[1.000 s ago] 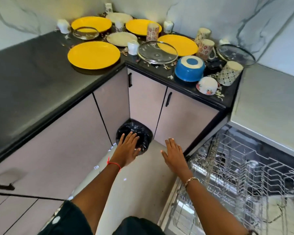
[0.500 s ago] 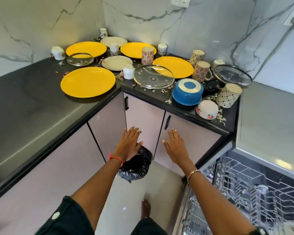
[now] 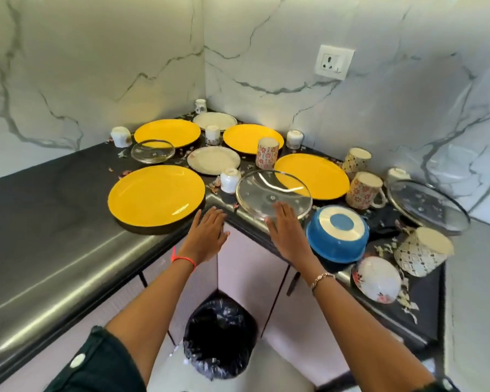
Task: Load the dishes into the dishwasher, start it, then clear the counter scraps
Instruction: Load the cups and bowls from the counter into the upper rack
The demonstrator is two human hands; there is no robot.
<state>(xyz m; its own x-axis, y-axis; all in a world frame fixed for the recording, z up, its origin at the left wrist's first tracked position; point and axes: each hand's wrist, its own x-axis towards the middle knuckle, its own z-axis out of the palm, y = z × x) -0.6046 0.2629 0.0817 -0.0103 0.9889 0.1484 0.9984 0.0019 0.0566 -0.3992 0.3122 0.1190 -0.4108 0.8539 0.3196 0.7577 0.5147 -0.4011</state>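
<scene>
Left hand [image 3: 207, 236] and right hand [image 3: 287, 234] hovered flat and empty at the front edge of the counter [image 3: 54, 210], the left beside the nearest yellow plate [image 3: 156, 195], the right over the near rim of the glass lid [image 3: 266, 189].

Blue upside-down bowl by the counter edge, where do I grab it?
Probably grip the round blue bowl by its wide bottom rim, coming from the front edge of the black counter; it sits upside down, so its smooth sloping sides give little hold.

White marble-veined walls [image 3: 96, 66] meet in corner; socket [image 3: 334, 61] right wall; black counter [image 3: 40, 216]; pale cabinet doors [image 3: 245, 267] below.
</scene>
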